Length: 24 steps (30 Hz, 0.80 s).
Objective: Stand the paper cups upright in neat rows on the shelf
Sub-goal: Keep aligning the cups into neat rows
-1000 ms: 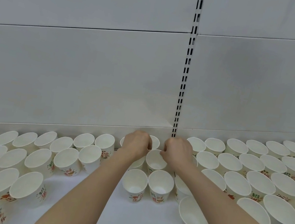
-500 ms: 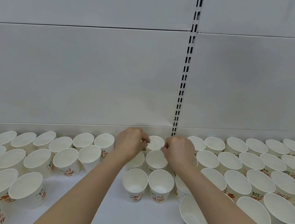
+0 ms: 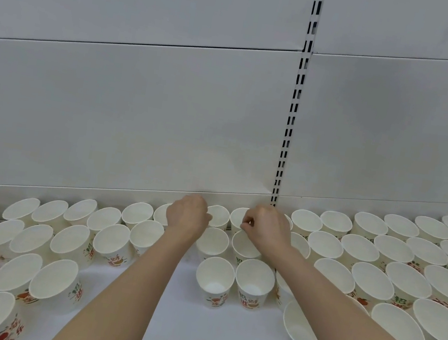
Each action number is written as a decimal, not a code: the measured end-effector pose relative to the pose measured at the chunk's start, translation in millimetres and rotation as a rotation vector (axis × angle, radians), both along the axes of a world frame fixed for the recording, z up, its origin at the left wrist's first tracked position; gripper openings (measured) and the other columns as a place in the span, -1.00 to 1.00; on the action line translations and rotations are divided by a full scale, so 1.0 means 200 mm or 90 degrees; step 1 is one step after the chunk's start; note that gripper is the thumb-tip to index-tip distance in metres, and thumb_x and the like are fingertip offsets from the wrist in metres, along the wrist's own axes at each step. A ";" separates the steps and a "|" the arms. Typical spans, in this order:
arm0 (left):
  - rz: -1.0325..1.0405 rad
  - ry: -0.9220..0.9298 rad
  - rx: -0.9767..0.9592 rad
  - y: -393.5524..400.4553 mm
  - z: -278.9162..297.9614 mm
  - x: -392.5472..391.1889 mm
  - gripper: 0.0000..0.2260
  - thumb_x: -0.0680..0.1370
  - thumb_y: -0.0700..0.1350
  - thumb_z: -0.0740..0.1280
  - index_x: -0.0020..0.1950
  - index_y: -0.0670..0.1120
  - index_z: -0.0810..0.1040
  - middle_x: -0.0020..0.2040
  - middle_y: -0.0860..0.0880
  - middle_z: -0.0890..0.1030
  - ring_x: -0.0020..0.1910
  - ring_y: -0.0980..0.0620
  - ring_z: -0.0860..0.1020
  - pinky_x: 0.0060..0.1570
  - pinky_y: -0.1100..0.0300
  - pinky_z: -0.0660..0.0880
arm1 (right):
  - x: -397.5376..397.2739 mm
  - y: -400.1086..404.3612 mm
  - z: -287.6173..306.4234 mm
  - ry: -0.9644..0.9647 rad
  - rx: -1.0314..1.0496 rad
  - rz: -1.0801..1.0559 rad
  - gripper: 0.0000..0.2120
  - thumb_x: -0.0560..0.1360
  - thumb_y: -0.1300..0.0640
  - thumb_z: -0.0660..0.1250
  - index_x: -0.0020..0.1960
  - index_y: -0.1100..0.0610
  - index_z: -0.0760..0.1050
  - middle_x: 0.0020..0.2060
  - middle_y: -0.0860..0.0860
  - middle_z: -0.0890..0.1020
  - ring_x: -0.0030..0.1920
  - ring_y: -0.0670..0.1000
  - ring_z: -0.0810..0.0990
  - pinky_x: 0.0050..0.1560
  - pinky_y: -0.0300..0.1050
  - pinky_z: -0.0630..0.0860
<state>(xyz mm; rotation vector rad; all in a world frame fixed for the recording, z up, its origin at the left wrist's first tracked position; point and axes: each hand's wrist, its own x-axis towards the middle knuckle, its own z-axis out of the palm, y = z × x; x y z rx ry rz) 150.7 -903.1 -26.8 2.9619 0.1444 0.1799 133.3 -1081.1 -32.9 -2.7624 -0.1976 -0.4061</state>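
White paper cups with red and green print (image 3: 254,284) stand upright across the white shelf (image 3: 178,328). At the back row, the left hand (image 3: 187,215), fingers curled, grips the rim of one white cup (image 3: 218,215). The right hand (image 3: 266,227) pinches the rim of the neighbouring cup (image 3: 238,216). Behind rises a grey panel with a slotted upright (image 3: 292,116).
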 end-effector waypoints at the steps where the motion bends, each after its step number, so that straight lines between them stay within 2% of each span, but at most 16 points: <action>1: -0.002 -0.011 0.000 0.00 0.01 -0.01 -0.80 0.51 0.05 0.35 0.06 0.00 0.63 0.03 -0.05 0.65 0.04 -0.12 0.59 -0.16 0.16 0.40 | 0.00 -0.01 0.00 -0.001 -0.002 0.002 -0.90 0.43 0.10 0.33 -0.14 0.00 0.63 -0.15 -0.02 0.61 -0.03 0.06 0.53 -0.22 -0.16 0.27; 6: -0.008 -0.061 -0.011 0.01 0.03 -0.13 -0.77 0.51 0.07 0.36 0.14 0.10 0.62 0.11 0.06 0.63 0.12 -0.03 0.57 -0.12 0.19 0.33 | -0.06 -0.06 0.03 -0.032 -0.022 0.061 -0.91 0.43 0.06 0.38 -0.15 0.03 0.65 -0.22 0.01 0.59 -0.06 0.08 0.49 -0.22 -0.14 0.25; 10: 0.005 -0.039 0.014 0.02 -0.01 -0.21 -0.80 0.49 0.06 0.38 0.08 0.07 0.64 0.02 0.02 0.66 0.04 -0.04 0.59 -0.16 0.22 0.36 | -0.11 -0.07 0.02 -0.062 -0.036 0.060 -0.89 0.41 0.05 0.42 -0.19 0.08 0.65 -0.26 0.03 0.61 -0.13 0.10 0.50 -0.19 -0.15 0.23; 14: -0.015 -0.009 -0.048 0.01 -0.05 -0.22 -0.74 0.49 0.02 0.39 0.17 0.08 0.62 0.07 0.02 0.66 0.06 -0.05 0.60 -0.14 0.20 0.43 | -0.15 -0.06 0.01 -0.046 -0.034 0.047 -0.91 0.39 0.08 0.41 -0.21 0.08 0.65 -0.28 0.03 0.62 -0.15 0.10 0.53 -0.16 -0.14 0.27; 18: -0.021 -0.031 -0.112 0.03 -0.04 -0.26 -0.71 0.50 0.04 0.37 0.21 0.10 0.60 0.07 0.06 0.67 0.09 -0.02 0.59 -0.05 0.16 0.48 | -0.19 -0.04 0.03 -0.066 -0.026 0.055 -0.93 0.38 0.10 0.41 -0.24 0.08 0.64 -0.31 0.03 0.62 -0.17 0.11 0.53 -0.15 -0.10 0.33; 21: -0.051 -0.080 -0.139 0.09 -0.01 -0.36 -0.76 0.52 0.07 0.35 0.17 0.13 0.62 -0.01 0.14 0.66 0.01 0.05 0.59 -0.15 0.18 0.44 | -0.25 -0.04 0.05 -0.098 -0.028 0.076 -0.93 0.38 0.10 0.43 -0.26 0.08 0.63 -0.32 0.01 0.62 -0.20 0.10 0.51 -0.19 -0.11 0.30; 24: -0.154 -0.116 -0.156 0.11 -0.03 -0.56 -0.80 0.50 0.16 0.36 0.09 0.17 0.63 -0.01 0.21 0.60 -0.11 0.18 0.53 -0.17 0.20 0.41 | -0.37 -0.06 0.04 -0.134 -0.020 0.083 -0.90 0.33 0.06 0.48 -0.31 0.04 0.60 -0.36 -0.03 0.60 -0.24 0.08 0.49 -0.21 -0.10 0.33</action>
